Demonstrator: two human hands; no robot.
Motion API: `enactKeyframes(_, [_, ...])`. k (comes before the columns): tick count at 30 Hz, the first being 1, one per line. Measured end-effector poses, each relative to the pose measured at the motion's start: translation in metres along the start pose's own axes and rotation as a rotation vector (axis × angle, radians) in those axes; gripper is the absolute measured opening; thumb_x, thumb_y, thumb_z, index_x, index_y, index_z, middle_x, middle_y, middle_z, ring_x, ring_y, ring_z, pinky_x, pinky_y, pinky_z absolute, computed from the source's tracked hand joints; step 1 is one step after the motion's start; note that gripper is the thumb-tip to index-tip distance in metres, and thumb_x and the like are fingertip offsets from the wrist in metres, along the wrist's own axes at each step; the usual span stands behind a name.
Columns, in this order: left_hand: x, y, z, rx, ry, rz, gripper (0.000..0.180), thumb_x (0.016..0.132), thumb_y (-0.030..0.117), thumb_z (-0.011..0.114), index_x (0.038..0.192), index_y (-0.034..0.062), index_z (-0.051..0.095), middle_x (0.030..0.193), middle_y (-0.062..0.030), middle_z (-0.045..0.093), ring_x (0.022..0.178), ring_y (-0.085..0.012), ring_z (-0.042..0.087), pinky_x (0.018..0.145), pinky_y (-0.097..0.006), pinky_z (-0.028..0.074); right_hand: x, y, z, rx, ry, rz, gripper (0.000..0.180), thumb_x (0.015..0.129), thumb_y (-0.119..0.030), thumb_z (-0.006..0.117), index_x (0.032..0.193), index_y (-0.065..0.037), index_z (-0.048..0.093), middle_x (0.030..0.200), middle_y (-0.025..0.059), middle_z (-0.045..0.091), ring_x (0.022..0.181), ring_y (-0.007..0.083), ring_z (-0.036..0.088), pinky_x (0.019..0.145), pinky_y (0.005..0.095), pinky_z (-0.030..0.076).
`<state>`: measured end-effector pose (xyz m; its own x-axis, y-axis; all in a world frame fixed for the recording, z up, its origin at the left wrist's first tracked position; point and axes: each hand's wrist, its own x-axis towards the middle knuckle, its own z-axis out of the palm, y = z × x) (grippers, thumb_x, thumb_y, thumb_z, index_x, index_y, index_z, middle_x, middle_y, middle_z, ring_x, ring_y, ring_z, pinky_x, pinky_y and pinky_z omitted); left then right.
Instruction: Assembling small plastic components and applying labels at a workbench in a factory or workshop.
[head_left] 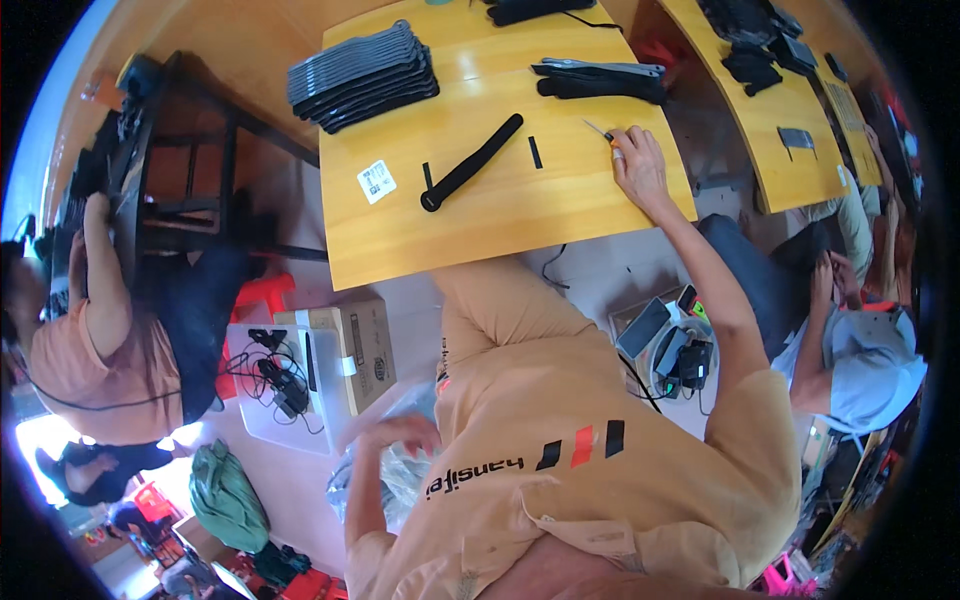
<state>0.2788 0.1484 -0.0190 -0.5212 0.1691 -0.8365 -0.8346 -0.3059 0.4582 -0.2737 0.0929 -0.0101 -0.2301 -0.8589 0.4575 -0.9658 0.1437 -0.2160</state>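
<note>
My right hand (638, 165) lies at the right side of the yellow table (470, 245), its fingers closed on a small pointed tool (597, 129) with a thin metal tip; whether it is a knife or a screwdriver I cannot tell. A long black strap-like piece (475, 165) with a rounded end lies slantwise mid-table. Short black strips, one at its left (426, 175) and another at its right (535, 152), lie beside it. Off the table's near edge, my left hand (402, 432) is smeared by motion over clear plastic bags (395, 480); its fingers cannot be read.
Stacked grey and black strap-like pieces (365, 78) fill the table's back left, with a smaller pile (600, 80) back right. A white label (377, 182) lies at left. Below are a clear bin (265, 410) with cables and a cardboard box (368, 345). People sit on both sides.
</note>
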Motion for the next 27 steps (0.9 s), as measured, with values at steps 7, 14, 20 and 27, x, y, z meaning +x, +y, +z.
enactKeyframes(7, [0.024,0.247,-0.108,0.455,1.343,0.827,0.024,0.078,0.021,0.062,0.088,-0.0002,0.059,0.079,-0.0105,0.058,0.076,-0.0194,0.058,0.064,-0.03,0.045,-0.003,0.005,0.007,0.043,0.068,-0.03,0.024,0.073,-0.002,0.052,0.096,-0.003,0.048,0.086,0.014,0.046,0.086,0.031,0.047,0.075,0.0409,0.039])
enactKeyframes(14, [0.097,0.309,-0.121,0.983,1.614,0.459,0.024,0.073,0.019,0.064,0.089,0.0017,0.056,0.093,-0.0149,0.054,0.09,-0.0296,0.051,0.071,-0.038,0.042,-0.004,-0.017,-0.004,0.097,0.12,-0.021,0.017,0.073,-0.003,0.051,0.09,-0.003,0.048,0.082,0.0166,0.05,0.078,0.0334,0.052,0.066,0.0414,0.043])
enactKeyframes(20, [0.075,0.309,-0.1,0.829,1.59,0.616,0.019,0.072,0.012,0.061,0.089,0.0061,0.054,0.087,-0.0118,0.056,0.085,-0.0263,0.053,0.071,-0.039,0.037,-0.001,-0.067,-0.012,0.698,0.061,0.177,0.027,0.076,-0.012,0.059,0.102,-0.004,0.055,0.08,0.0079,0.06,0.07,0.0219,0.058,0.064,0.0306,0.046])
enactKeyframes(27, [0.026,0.272,-0.06,0.911,1.594,0.995,0.033,0.069,0.002,0.062,0.101,0.0053,0.055,0.089,-0.0095,0.057,0.088,-0.0268,0.052,0.082,-0.036,0.036,0.018,-0.141,-0.065,1.401,-0.407,0.533,0.038,0.078,-0.018,0.065,0.112,-0.005,0.053,0.076,-0.0034,0.057,0.044,-0.0007,0.027,0.038,0.0173,0.018])
